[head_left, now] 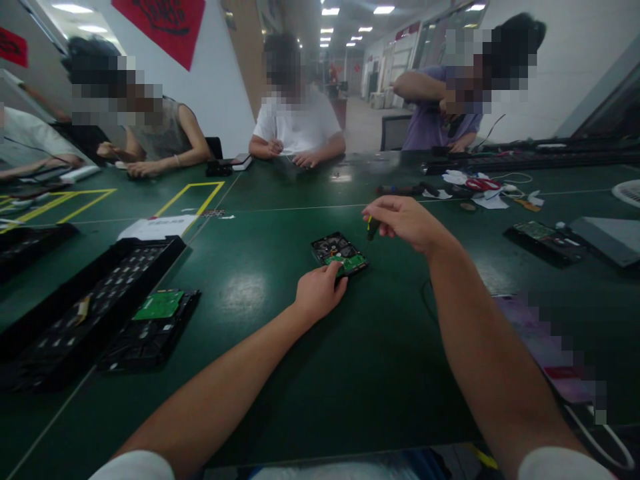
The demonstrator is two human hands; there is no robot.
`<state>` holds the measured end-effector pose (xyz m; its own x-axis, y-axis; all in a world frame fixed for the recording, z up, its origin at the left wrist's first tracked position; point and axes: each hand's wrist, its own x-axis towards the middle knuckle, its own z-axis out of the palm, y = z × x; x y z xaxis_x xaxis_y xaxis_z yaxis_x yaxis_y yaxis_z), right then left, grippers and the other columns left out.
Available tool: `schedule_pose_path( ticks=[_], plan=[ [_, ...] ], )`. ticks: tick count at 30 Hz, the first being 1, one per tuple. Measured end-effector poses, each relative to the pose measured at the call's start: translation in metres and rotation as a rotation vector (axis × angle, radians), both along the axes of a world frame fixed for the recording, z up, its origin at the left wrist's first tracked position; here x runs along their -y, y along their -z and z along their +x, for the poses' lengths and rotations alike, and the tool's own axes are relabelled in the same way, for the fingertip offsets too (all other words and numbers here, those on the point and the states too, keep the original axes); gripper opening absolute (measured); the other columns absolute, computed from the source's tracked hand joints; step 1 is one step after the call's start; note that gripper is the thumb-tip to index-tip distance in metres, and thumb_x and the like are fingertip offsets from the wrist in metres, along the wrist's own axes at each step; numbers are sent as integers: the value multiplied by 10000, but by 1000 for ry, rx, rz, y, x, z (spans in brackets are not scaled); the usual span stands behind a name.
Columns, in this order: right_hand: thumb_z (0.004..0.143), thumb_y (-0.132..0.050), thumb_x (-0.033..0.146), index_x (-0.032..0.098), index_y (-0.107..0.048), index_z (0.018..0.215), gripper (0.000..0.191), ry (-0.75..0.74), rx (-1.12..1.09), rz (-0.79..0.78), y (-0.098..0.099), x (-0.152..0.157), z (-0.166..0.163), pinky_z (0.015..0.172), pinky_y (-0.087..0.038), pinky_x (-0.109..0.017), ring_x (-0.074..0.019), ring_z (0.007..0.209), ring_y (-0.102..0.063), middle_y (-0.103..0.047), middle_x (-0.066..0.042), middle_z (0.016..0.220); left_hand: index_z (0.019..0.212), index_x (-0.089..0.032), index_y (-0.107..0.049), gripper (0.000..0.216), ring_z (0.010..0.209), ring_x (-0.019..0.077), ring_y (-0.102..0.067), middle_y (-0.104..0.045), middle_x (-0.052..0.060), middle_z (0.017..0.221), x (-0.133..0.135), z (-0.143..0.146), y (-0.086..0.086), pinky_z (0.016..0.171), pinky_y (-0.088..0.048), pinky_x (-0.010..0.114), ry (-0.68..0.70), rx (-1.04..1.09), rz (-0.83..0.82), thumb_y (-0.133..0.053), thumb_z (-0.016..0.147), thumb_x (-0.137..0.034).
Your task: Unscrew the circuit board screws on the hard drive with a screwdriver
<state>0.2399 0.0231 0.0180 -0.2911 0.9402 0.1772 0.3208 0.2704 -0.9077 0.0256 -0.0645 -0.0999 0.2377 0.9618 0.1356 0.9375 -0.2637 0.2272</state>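
A hard drive (331, 244) lies on the green table in front of me, its underside up, with a green circuit board showing at its near end. My left hand (323, 291) grips that near end, thumb and fingers on the board and edge. Right of the drive and apart from it, my right hand (403, 220) is closed round a small black-and-yellow screwdriver (371, 229). The dark end of the screwdriver points down; its tip cannot be made out.
Another hard drive (159, 305) lies at left beside a long black tray (95, 300). At right are a third drive (543, 241), a grey box (613, 237) and a purple-pink sheet (545, 347). Paper scraps and red-handled scissors (483, 184) lie further back. Several people sit opposite.
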Motion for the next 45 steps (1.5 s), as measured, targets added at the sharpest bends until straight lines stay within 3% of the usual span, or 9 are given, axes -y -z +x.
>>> schedule_pose_path(
  ticks=[5,8,16,23,30,38,41,45],
  plan=[
    [996,-646,302,179,-765,976,172,-38,-92,-88,1,-1,-1,523,-489,-237,-122,623,-636,-761,-84,950,1411,-247,-522,442,942,265,-733,-757,80,1112,0,0,0,753,-526,352,8,11,1,-451,1036,-470],
    [992,-646,263,170,-757,988,145,-43,-106,-112,-1,1,-1,525,-491,-230,-118,630,-639,-762,-89,970,1401,-250,-526,438,917,266,-734,-756,74,1103,0,-1,1,731,-518,354,6,8,9,-436,1039,-480],
    [905,-757,218,169,-698,804,127,102,50,-20,-6,3,1,492,-409,-213,-105,561,-540,-613,-3,628,1400,-253,-525,441,929,266,-730,-754,79,1093,-1,-1,1,721,-505,345,0,-2,-1,-436,1041,-492],
    [960,-678,228,175,-739,911,95,32,-1,-16,-3,2,-1,429,-356,-209,-80,534,-540,-729,-42,852,1390,-253,-535,432,919,263,-732,-757,71,1090,-1,0,2,720,-507,339,1,-2,7,-450,1038,-488],
    [995,-646,254,160,-739,983,133,-23,-123,-119,-2,2,-4,547,-523,-220,-120,633,-647,-745,-71,883,1401,-250,-528,440,926,266,-733,-755,82,1109,-2,0,3,726,-513,345,-1,3,9,-455,1035,-481],
    [903,-746,218,168,-674,815,124,113,59,-17,-4,1,1,499,-418,-219,-110,559,-550,-629,-7,638,1403,-247,-531,438,946,268,-734,-756,80,1118,-1,0,2,744,-528,352,4,2,11,-457,1037,-477],
    [884,-750,205,178,-648,787,144,132,61,-8,-2,0,1,502,-404,-228,-114,560,-557,-631,-5,636,1394,-250,-535,431,925,264,-734,-758,76,1092,-1,-1,3,740,-525,349,5,-3,12,-453,1038,-478],
    [914,-723,223,186,-703,902,44,63,6,-19,-3,2,0,458,-352,-222,-87,525,-530,-690,-14,751,1393,-256,-536,435,913,264,-736,-758,73,1087,-2,-1,4,725,-519,350,2,-5,21,-445,1038,-491]
  ],
)
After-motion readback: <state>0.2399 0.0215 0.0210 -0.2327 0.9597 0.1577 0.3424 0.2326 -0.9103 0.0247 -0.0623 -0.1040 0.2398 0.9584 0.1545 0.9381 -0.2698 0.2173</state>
